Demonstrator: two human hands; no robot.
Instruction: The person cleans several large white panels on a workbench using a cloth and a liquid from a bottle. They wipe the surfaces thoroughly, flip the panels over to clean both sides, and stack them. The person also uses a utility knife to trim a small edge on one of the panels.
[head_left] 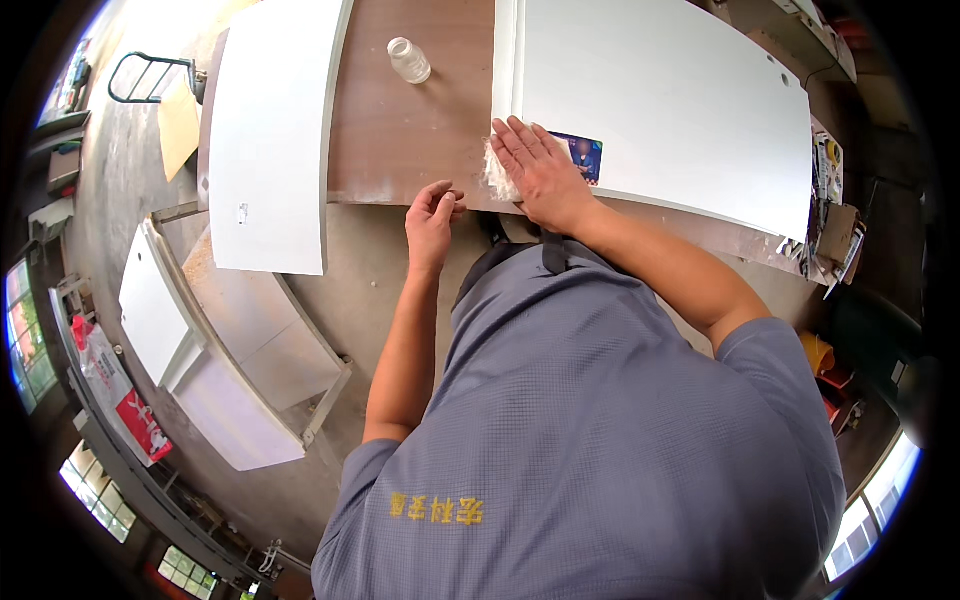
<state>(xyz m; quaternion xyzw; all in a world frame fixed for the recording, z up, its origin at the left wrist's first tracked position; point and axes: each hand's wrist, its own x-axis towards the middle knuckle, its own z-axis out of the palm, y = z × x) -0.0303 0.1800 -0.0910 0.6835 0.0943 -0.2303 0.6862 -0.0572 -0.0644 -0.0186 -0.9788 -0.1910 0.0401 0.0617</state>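
Observation:
My right hand (542, 175) lies flat, fingers stretched out, on a whitish, frayed cloth or wad (497, 178) at the near left corner of a white panel (670, 100). Partly under that hand's wrist side, a dark blue printed card (588, 158) with a person's picture rests on the panel. My left hand (433, 222) hovers just off the front edge of the brown table (400, 150). Its fingers are curled with the thumb against them; whatever they may pinch is too small to make out.
A clear glass jar (409, 61) stands on the brown tabletop. Left of it lies another white panel (270, 130), overhanging the table edge. White boards and a frame (235, 350) lean lower left. A cart handle (150, 80) is at far left; cluttered papers (830, 220) crowd the right.

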